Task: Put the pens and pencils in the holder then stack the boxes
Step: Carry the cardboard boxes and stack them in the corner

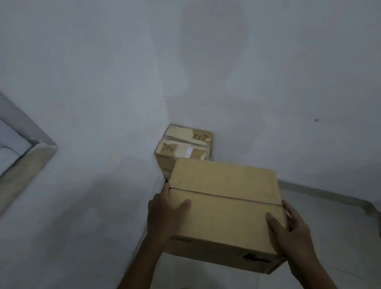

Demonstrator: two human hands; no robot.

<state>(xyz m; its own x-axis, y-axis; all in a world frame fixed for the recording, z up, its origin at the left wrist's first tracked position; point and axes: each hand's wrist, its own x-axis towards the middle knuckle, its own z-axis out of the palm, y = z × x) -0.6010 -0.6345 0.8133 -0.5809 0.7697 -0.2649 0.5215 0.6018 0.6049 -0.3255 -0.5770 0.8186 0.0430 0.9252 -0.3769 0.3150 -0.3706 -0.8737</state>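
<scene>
— Two hands on one box (222,210), is that what I'm seeing from my feed?

— Yes. I have the left hand (164,215) clasping its left end, thumb lying over the top, and the right hand (294,231) clasping its right end the same way, fingers wrapped down the sides. The box sits level between them, long axis running left to right, its top seam running the same way and its shorter front face towards me.

— And the room?

— Pale floor (341,235), grey walls (99,61) meeting at a corner. A stack of boxes (185,147) stands in that corner, with handwritten numbers on top. I see a window frame (15,158) at left.

— Where is the held box relative to that stack?

— Just in front of it, nearer me, covering its lower front; whether they touch I cannot tell.
</scene>
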